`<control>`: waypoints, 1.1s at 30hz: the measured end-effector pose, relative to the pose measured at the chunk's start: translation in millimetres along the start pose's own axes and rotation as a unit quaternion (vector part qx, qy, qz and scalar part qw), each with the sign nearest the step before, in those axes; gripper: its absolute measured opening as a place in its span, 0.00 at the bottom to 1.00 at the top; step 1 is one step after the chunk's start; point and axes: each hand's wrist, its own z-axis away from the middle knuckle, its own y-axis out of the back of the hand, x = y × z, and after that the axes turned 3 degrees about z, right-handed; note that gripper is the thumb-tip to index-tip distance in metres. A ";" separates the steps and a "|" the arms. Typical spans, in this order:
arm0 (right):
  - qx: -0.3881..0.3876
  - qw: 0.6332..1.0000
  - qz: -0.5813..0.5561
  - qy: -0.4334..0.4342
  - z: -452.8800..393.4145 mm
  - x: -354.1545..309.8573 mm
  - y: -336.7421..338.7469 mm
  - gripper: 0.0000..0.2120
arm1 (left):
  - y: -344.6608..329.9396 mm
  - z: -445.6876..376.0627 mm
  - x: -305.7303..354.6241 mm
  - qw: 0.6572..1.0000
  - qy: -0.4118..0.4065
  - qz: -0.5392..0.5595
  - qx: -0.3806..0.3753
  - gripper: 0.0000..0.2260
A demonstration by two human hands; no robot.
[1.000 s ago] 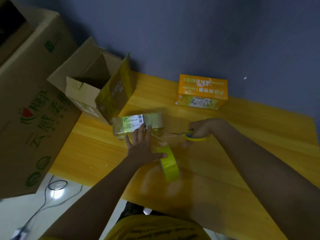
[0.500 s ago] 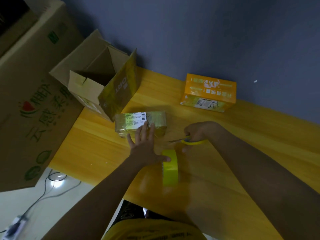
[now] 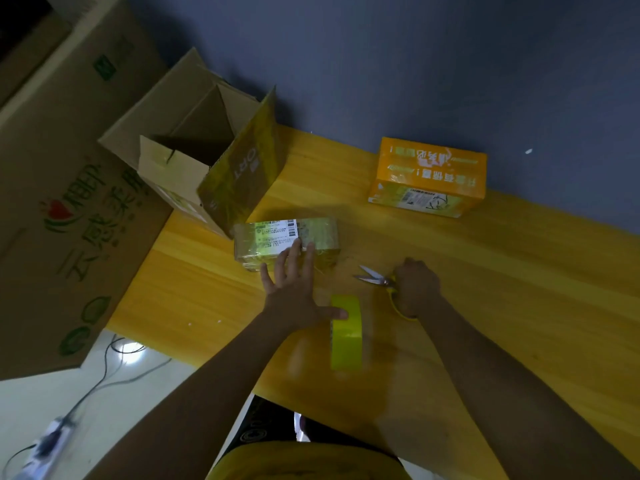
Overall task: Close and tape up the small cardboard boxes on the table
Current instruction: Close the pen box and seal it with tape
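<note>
A small flat box (image 3: pixel 311 233) wrapped in shiny tape, with a white barcode label, lies on the yellow table (image 3: pixel 502 271). My left hand (image 3: pixel 294 289) rests flat with spread fingers, fingertips on the box's near edge and thumb touching a roll of yellow tape (image 3: pixel 346 334) standing on edge. My right hand (image 3: pixel 415 289) grips the yellow-handled scissors (image 3: pixel 372 277), whose blades are apart and point left toward the box. A closed orange box (image 3: pixel 429 174) sits at the back by the wall.
An open brown carton (image 3: pixel 207 161) with raised flaps stands at the table's left back corner. A large printed carton (image 3: pixel 69 202) fills the left side. Cables and a power strip (image 3: pixel 52 441) lie on the floor below the table's left edge.
My right hand has drawn the scissors back to the right, away from the tape strand, and the blades now show apart. My left hand stays on the box and roll.
</note>
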 end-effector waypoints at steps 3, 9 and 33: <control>0.083 0.932 -0.339 0.096 0.8 -28.7 31.6 0.13 | -1.2 1.5 0.3 1.000 -0.004 0.021 0.019 0.62; -0.149 0.762 -0.623 0.097 -10.4 -77.0 35.5 0.12 | -2.1 2.6 -3.8 0.998 -0.017 0.029 0.047 0.61; 0.002 0.668 -0.739 -0.084 80.3 -55.0 -7.1 0.11 | 29.1 25.4 22.2 0.978 -0.108 0.095 0.153 0.19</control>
